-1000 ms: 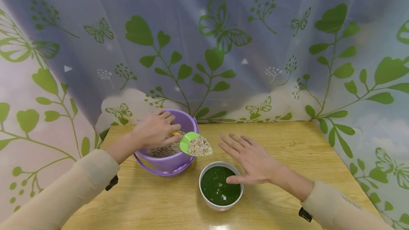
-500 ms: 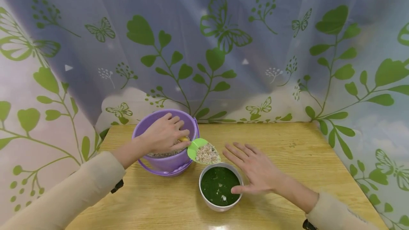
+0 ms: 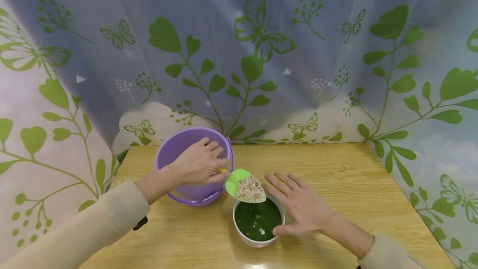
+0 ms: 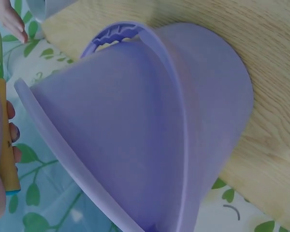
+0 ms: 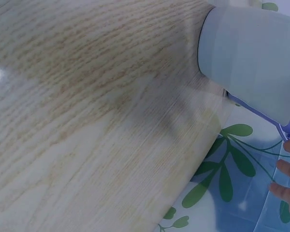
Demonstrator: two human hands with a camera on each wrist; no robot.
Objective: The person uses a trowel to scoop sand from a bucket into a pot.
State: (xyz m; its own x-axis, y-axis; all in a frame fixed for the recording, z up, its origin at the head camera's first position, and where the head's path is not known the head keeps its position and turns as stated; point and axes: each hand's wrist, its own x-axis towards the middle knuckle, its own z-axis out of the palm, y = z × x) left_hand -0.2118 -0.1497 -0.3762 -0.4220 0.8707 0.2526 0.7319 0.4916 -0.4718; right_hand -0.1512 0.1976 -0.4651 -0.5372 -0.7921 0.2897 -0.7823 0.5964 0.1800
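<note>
My left hand grips the yellow handle of a small green trowel over the front right rim of a purple bucket. Pale, coarse gravel fills the blade, whose tip overlaps the far rim of a white bowl. Dark green with a few whitish bits shows inside that bowl. In the left wrist view, fingers wrap the trowel's handle beside the bucket. My right hand is spread, palm down, at the bowl's right side, holding nothing; its thumb lies near the rim.
The wooden table carries the bucket at its back left and the bowl at front centre. The bucket's handle hangs down its side. A curtain with leaves and butterflies rises right behind the table's back edge.
The left hand has carried the loaded trowel right and toward me, from over the bucket to the bowl's far rim. The right hand has shifted slightly toward me. Bucket and bowl stay put.
</note>
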